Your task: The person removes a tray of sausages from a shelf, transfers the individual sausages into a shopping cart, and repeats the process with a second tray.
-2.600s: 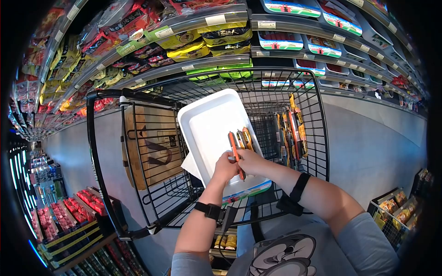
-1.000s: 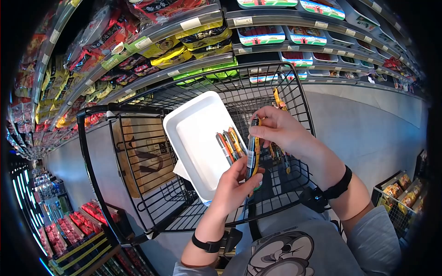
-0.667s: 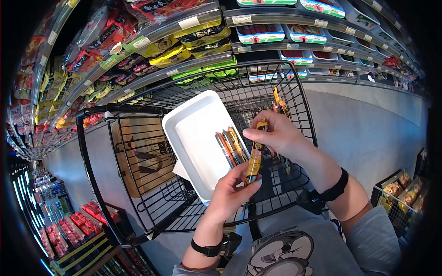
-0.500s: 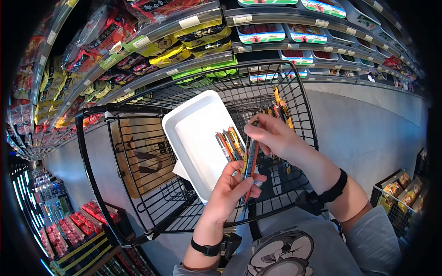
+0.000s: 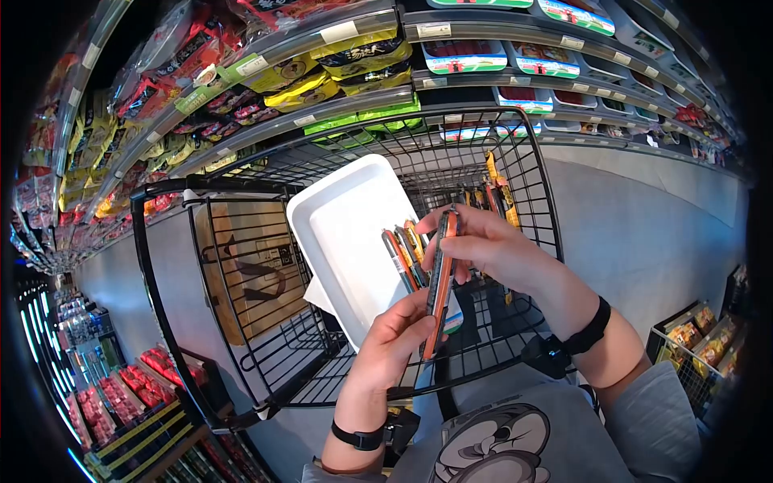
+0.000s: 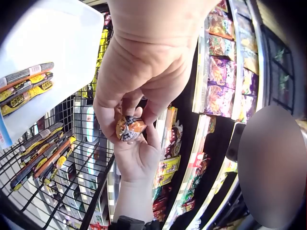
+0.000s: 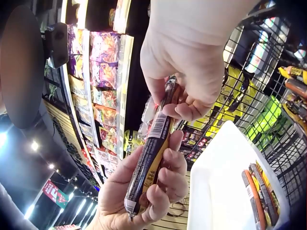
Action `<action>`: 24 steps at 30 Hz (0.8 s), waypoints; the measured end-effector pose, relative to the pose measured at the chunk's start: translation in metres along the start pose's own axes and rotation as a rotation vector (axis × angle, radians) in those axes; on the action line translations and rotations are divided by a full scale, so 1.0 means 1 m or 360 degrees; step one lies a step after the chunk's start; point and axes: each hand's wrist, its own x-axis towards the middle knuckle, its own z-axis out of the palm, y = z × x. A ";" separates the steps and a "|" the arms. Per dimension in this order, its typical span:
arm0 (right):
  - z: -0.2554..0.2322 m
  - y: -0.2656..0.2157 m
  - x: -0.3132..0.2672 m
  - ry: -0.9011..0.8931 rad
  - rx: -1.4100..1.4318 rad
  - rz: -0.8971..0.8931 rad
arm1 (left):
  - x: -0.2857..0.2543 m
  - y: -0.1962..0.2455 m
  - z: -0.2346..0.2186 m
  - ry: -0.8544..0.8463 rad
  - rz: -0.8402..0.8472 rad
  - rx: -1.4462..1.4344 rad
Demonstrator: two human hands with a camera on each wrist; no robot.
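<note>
Over the near edge of the cart (image 5: 161, 266), the left hand (image 5: 394, 342) is curling its fingers (image 7: 165, 184) round the lower end of a sausage stick (image 5: 439, 282), thumb pressing on the wrapper, while the right hand (image 5: 483, 245) is pinching the stick's upper end between thumb and fingertips (image 7: 184, 110). The stick is standing nearly upright between the two hands, in the air above the cart's basket and just beside the near right corner of the white tray (image 5: 354, 225). From the left wrist view its crimped end (image 6: 128, 128) is showing, both hands closing about it. Just beyond the hands, three more sticks (image 5: 405, 251) are lying side by side along the tray's right edge, touching each other. The tray is resting tilted across the cart, its far corner reaching toward the far rim. Further right, loose sticks (image 5: 495, 189) are lying against the cart's right wall. A brown bag (image 5: 250, 258) is leaning at the cart's left side. Beyond the cart, shelves (image 5: 338, 105) of packaged food are running across.
</note>
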 end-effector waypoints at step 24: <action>0.032 0.153 0.077 -0.0175 -0.0509 0.0593 | 0.055 -0.041 -0.085 0.0532 -0.0602 0.0905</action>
